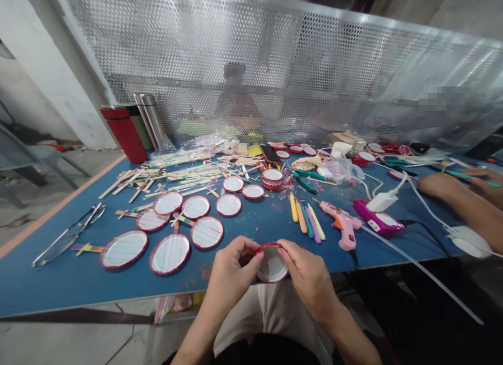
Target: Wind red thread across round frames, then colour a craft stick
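Note:
My left hand [231,270] and my right hand [308,278] hold a small white disc with a red rim [272,266] between them, just over the near edge of the blue table [98,286]. Fingers of both hands pinch the top of the rim, and the lower part of the disc shows white. To the left of my hands lie several larger red-rimmed discs, such as one [170,254] and another on a wooden craft stick [123,249]. A pink hot glue gun [343,223] rests to the right, beyond my right hand.
Loose craft sticks [192,176] and coloured pens [306,221] cover the table, with eyeglasses [68,235] at the left. A co-worker's hands [459,186] work at the right, near white chargers and cables. Bottles [126,134] and a perforated metal screen [275,50] stand behind, with a person beyond it.

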The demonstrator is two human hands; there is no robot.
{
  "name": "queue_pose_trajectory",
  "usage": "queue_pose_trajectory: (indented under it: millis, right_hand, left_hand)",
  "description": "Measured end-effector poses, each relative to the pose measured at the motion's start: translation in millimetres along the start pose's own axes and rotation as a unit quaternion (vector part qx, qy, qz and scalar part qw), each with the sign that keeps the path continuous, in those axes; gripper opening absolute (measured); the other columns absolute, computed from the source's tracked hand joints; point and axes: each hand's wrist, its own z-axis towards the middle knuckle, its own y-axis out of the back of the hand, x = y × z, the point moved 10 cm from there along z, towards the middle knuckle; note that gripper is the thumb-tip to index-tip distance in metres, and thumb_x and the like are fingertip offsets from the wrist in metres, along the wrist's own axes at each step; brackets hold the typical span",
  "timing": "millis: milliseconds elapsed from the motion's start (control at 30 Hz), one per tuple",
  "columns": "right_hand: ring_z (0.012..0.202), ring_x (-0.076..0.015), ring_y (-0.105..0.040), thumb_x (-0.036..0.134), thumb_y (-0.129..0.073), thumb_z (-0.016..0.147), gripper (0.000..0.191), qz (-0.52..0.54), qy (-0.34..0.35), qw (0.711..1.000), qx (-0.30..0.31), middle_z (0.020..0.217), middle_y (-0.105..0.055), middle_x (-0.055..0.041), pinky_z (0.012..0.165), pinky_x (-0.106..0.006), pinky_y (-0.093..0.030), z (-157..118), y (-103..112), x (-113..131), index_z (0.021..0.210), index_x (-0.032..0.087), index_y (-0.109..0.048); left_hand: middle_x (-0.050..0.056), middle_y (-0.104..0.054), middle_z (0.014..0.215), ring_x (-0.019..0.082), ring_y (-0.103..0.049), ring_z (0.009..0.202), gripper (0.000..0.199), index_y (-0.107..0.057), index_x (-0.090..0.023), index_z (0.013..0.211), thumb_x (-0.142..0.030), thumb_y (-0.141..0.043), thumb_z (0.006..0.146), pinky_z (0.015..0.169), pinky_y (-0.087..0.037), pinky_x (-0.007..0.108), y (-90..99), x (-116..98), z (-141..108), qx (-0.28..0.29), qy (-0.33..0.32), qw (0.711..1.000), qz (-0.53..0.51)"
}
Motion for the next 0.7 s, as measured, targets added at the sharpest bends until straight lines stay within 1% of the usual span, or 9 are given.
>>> queue_pose_trajectory:
  millis: [133,233,400,500,567,633,700]
  right_hand:
    - [0.069,-0.0171,-0.07,0.032,-0.033,0.098,0.039,0.004,0.011,1.0,0.01,0.081,-0.074,-0.0064,0.061,-0.023,-0.051,2,-1,0,0.089,0.02,-0.07]
    - [0.071,-0.0172,-0.07,0.031,-0.035,0.097,0.038,0.017,0.006,1.0,0.012,0.084,-0.075,-0.0067,0.062,-0.023,-0.052,3,-2,-2,0.087,0.02,-0.07]
    - [0.076,-0.0179,-0.07,0.03,-0.037,0.097,0.034,0.049,0.011,0.998,0.028,0.088,-0.075,-0.0073,0.065,-0.023,-0.053,1,-4,-4,0.094,0.019,-0.069]
    - [0.075,-0.0171,-0.07,0.029,-0.037,0.097,0.033,0.069,0.008,0.997,0.03,0.086,-0.074,-0.0062,0.065,-0.023,-0.052,1,-2,-4,0.093,0.019,-0.069]
    - [0.069,-0.0158,-0.069,0.029,-0.038,0.096,0.033,0.077,-0.005,0.997,0.025,0.079,-0.073,-0.0043,0.061,-0.022,-0.051,2,0,-4,0.091,0.02,-0.069]
    - [0.06,-0.0145,-0.066,0.03,-0.037,0.097,0.033,0.077,-0.017,0.997,0.015,0.067,-0.07,-0.002,0.055,-0.021,-0.048,3,2,-5,0.09,0.02,-0.068]
    - [0.053,-0.0137,-0.064,0.032,-0.036,0.097,0.035,0.066,-0.017,0.998,0.0,0.059,-0.067,-0.0007,0.049,-0.02,-0.046,3,5,-3,0.09,0.019,-0.068]
  left_hand:
    - [0.001,-0.068,0.069,0.013,-0.063,0.062,0.009,-0.06,-0.017,0.077,-0.026,-0.061,0.075,0.057,-0.047,0.021,-3.4,-2,-1,0.021,0.007,1.0,0.004]
    - [0.001,-0.068,0.07,0.013,-0.063,0.063,0.01,-0.06,-0.017,0.078,-0.026,-0.061,0.076,0.057,-0.047,0.021,-5.8,-3,-1,0.035,0.014,0.999,-0.001]
    - [0.0,-0.066,0.068,0.011,-0.06,0.061,0.009,-0.06,-0.017,0.078,-0.025,-0.061,0.075,0.057,-0.045,0.02,-9.0,-3,-3,0.053,0.026,0.998,-0.012]
    - [-0.001,-0.065,0.068,0.011,-0.059,0.062,0.009,-0.059,-0.017,0.079,-0.024,-0.061,0.075,0.057,-0.045,0.02,-10.5,-5,-3,0.063,0.027,0.998,-0.01]
    - [-0.003,-0.062,0.065,0.01,-0.056,0.059,0.011,-0.057,-0.017,0.077,-0.026,-0.063,0.073,0.055,-0.042,0.019,-5.8,-6,-1,0.041,0.016,0.999,0.007]
    - [-0.005,-0.055,0.06,0.009,-0.051,0.055,0.014,-0.056,-0.017,0.072,-0.028,-0.065,0.072,0.051,-0.039,0.019,0.5,-7,0,0.009,-0.002,0.999,0.036]
    - [-0.005,-0.052,0.057,0.009,-0.047,0.052,0.016,-0.057,-0.017,0.066,-0.029,-0.066,0.072,0.05,-0.036,0.019,6.7,-9,1,-0.027,-0.028,0.997,0.072]
